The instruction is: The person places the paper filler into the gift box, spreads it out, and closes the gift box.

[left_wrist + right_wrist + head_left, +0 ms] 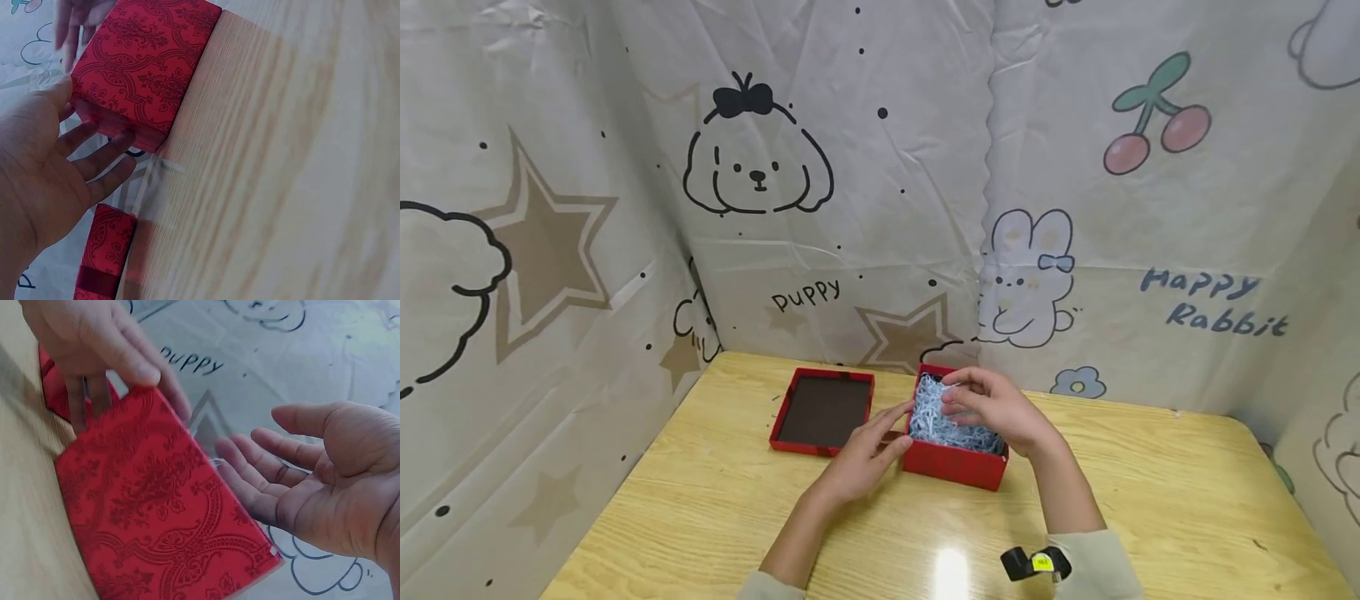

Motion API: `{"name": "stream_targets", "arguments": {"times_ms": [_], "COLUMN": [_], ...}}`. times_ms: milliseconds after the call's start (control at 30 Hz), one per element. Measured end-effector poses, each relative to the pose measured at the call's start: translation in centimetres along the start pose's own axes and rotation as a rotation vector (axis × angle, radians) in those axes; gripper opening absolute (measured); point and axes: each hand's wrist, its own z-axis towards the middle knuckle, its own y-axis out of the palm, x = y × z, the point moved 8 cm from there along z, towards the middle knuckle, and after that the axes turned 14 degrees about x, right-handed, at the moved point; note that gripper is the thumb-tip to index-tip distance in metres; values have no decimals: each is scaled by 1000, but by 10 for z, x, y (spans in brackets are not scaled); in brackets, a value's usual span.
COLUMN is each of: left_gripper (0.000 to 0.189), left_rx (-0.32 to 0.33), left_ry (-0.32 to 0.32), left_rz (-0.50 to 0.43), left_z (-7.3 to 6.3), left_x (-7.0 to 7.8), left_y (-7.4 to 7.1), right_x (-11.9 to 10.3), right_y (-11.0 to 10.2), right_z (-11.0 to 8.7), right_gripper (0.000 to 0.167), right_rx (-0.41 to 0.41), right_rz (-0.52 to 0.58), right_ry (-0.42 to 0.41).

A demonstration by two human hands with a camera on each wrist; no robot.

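Observation:
A red patterned box (955, 467) stands uncovered on the table, filled with pale blue shredded paper (934, 421). Against the box's left side rests my left hand (859, 460); in the left wrist view its fingers lie spread along the red wall (147, 69). My right hand (1000, 410) hovers over the shredded paper with loosely bent fingers. In the right wrist view that hand (337, 481) appears at the box's rim, and no object shows in its palm. Whether its fingertips touch the paper strands I cannot tell.
To the left of the box lies a red lid (823, 408), its dark inside facing up. The wooden table (1150, 500) meets a printed cloth backdrop (910, 167) behind and at the sides. A black strap (1036, 563) sits at the right sleeve.

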Motion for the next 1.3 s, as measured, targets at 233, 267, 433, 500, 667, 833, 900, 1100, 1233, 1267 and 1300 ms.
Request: {"name": "stream_targets", "arguments": {"times_ms": [233,267,433,500,667,833,900,1100,1233,1267,1300], "left_gripper": [59,59,59,59,59,59,58,58,58,58,58], "left_rx": [6,9,8,7,7,3,1,-2,-3,-1,0], "left_ry": [23,27,34,29,20,17,16,17,25,29,30], "left_rz": [1,-2,-5,-1,-2,5,7,-5,-15,-16,-17], "left_z": [0,0,-1,-1,-1,1,1,3,2,2,1], "left_x": [1,1,-2,-3,-2,0,0,1,0,0,-1], "left_y": [1,1,1,1,0,0,1,0,0,0,0], "right_x": [3,5,13,14,18,22,24,27,30,31,30], "right_y": [5,6,14,15,13,15,16,22,25,25,26], "right_z": [-20,-20,-13,-8,10,25,30,44,48,48,47], "right_gripper": [43,43,42,41,39,35,32,29,29,29,29], "right_rx": [17,22,58,83,122,85,71,37,34,34,31], "right_rz": [104,118,179,197,175,77,42,-55,-71,-68,-62], "right_ry": [-52,-58,-74,-80,-75,-46,-24,-3,2,3,-1]}}
